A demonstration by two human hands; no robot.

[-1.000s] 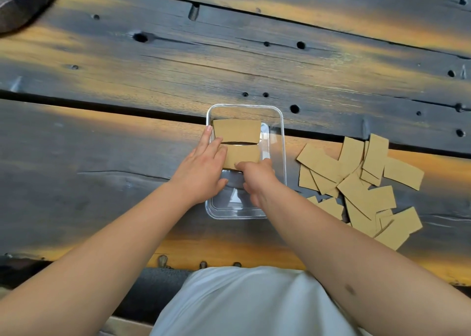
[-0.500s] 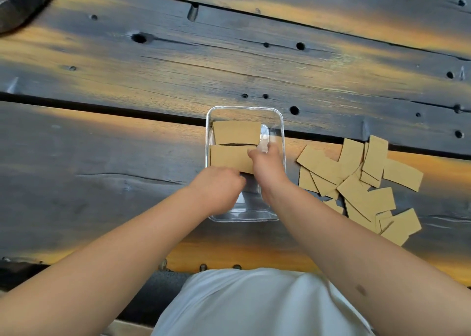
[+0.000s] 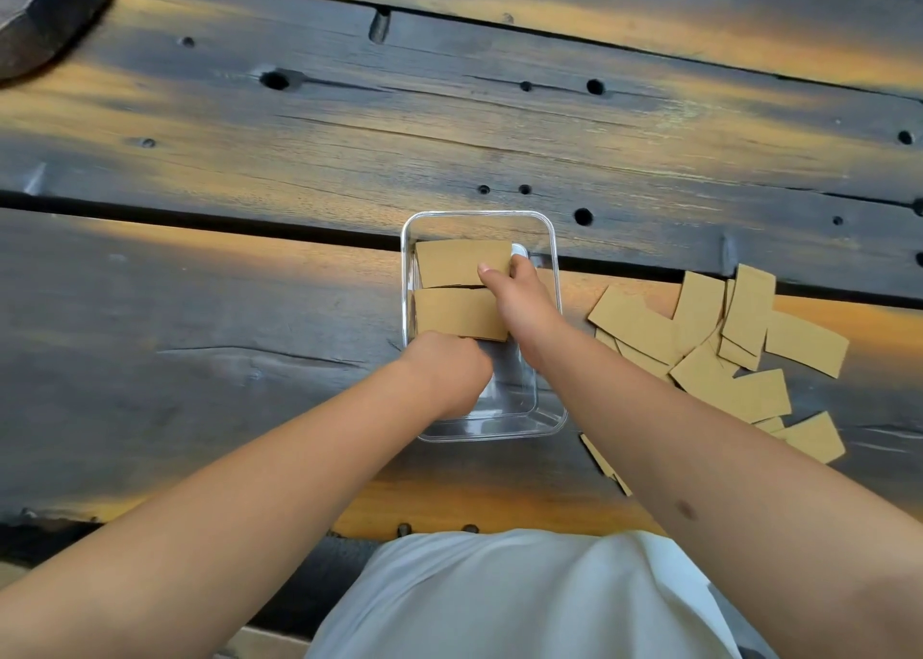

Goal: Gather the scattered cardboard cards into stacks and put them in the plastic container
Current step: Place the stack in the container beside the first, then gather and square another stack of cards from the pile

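Both our hands are inside the clear container point(image 3: 547, 411) on the plank table point(image 3: 249, 309), which lies straight ahead of us with its long axis running away from our body. Two card stacks already sit in its far half, each lying crosswise: the far stack point(image 3: 457, 266) against the back wall and the near stack point(image 3: 457, 314) just this side of it, the two touching or nearly so along a dark seam. The near half of the container shows bare plastic.

Our right hand point(image 3: 522, 304) reaches deepest, its fingertips point(image 3: 487, 270) bent down onto the right end of the far stack, pressing or nudging it rather than clearly pinching it. Our left hand point(image 3: 449, 374) sits nearer, at the near edge of the near stack; its fingers curl under and we cannot tell whether they hold anything.

The relation that matters next lies to the right. The loose cards point(image 3: 714, 359) are fanned out on the table just beside the container's right wall, overlapping at many angles, a few slipping under our right forearm. Our right hand is the nearer one to them, by our reading; the left would have to cross the container.

We see no brand, label or writing on the cards, the container or the table.
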